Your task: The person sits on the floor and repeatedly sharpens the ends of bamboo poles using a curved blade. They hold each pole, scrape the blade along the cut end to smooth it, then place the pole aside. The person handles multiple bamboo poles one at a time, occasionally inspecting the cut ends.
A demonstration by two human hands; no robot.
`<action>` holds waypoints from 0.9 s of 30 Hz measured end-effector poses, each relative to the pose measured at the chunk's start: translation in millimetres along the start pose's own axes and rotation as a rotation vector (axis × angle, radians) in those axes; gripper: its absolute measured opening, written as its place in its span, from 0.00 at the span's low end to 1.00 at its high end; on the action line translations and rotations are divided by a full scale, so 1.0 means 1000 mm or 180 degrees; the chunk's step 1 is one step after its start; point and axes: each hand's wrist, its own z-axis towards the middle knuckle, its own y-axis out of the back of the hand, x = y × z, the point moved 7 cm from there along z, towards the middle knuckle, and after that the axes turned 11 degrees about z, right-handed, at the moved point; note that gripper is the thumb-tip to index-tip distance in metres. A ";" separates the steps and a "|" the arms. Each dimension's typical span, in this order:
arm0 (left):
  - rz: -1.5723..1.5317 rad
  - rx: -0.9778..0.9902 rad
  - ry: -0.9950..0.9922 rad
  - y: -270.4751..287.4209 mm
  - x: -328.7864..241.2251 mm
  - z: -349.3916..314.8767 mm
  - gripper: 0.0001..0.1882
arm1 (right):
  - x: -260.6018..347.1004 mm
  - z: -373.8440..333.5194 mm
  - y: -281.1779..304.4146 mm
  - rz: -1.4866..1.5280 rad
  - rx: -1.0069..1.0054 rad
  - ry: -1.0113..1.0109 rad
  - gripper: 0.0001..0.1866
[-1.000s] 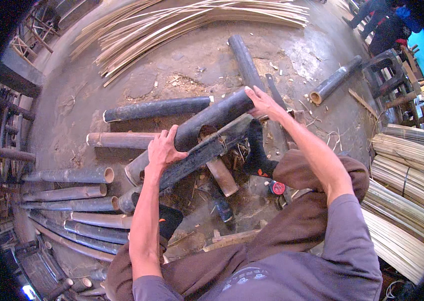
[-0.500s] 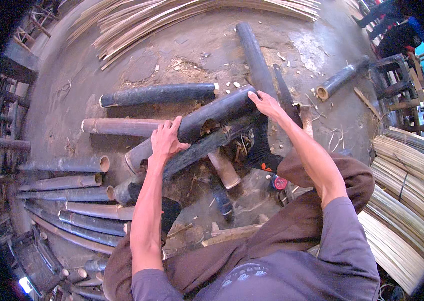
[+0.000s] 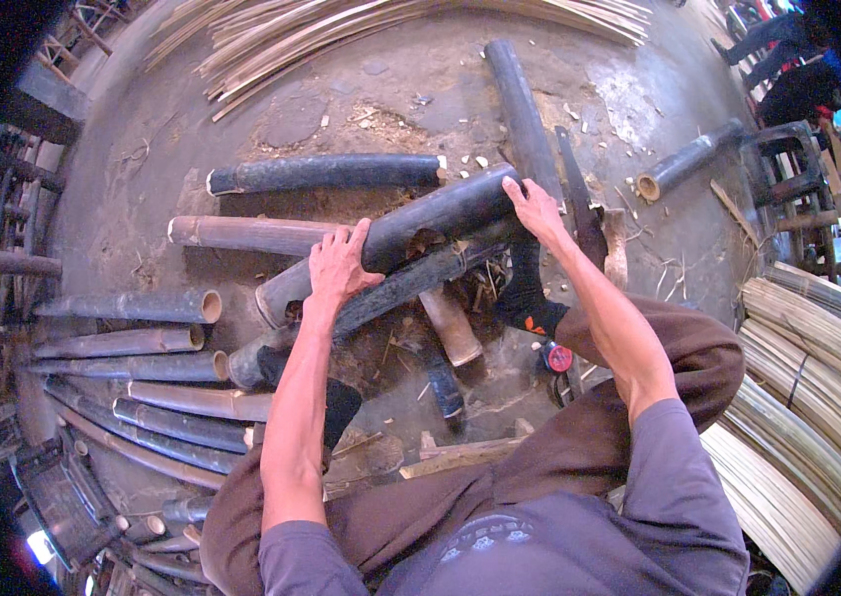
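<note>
A thick, dark bamboo pole (image 3: pixel 395 223) lies aslant before me, its right end farther off and higher in the view. Across its middle rests my left hand (image 3: pixel 339 266), fingers over the top and thumb spread along the near side. My right hand (image 3: pixel 536 211) grips the far right end, fingertips at the rim. One ragged hole shows in the pole's side between my hands, and another dark opening lies near its left end. Directly beneath, another dark bamboo pole (image 3: pixel 395 288) runs nearly parallel. My dark-socked foot (image 3: pixel 520 293) is by its right end.
Several bamboo poles (image 3: pixel 132 306) lie at the left. Others, including a brown one (image 3: pixel 241 232), lie beyond my left hand. A dark, long blade (image 3: pixel 579 189) lies right of my right hand. Split strips are piled far off (image 3: pixel 321 35) and bundled at right (image 3: pixel 813 348). A red round object (image 3: pixel 558 359) sits near my knee.
The whole view has shifted slightly. Both hands keep their hold on the bamboo pole, which stays at about the same slant.
</note>
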 end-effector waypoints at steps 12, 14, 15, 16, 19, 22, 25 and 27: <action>-0.0039 -0.0031 0.0025 0.000 0.005 -0.004 0.53 | -0.003 -0.305 -0.165 -0.0998 0.1781 0.1224 0.28; -0.0019 -0.0053 0.0029 0.000 0.005 -0.003 0.53 | -0.005 -0.312 -0.170 -0.0896 0.1723 0.0878 0.36; -0.0009 -0.0065 0.0032 0.000 0.006 -0.005 0.53 | -0.006 -0.316 -0.172 -0.0848 0.1692 0.0707 0.40; -0.0004 -0.0031 0.0040 -0.001 0.007 -0.005 0.53 | -0.002 -0.314 -0.166 -0.0701 0.1555 0.0616 0.43; -0.0004 0.0001 0.0051 -0.002 0.009 -0.007 0.53 | -0.002 -0.315 -0.151 -0.0144 0.1195 -0.0007 0.44; -0.0054 -0.0056 0.0033 0.001 0.003 -0.004 0.53 | -0.005 -0.304 -0.129 0.0163 0.1449 0.0251 0.42; -0.0125 -0.0013 0.0086 -0.004 0.010 -0.007 0.52 | 0.043 -0.281 -0.079 0.0579 0.0801 0.0524 0.32; -0.0160 -0.0020 0.0082 -0.005 0.012 -0.008 0.52 | 0.070 -0.262 -0.060 0.0772 0.0632 0.0378 0.31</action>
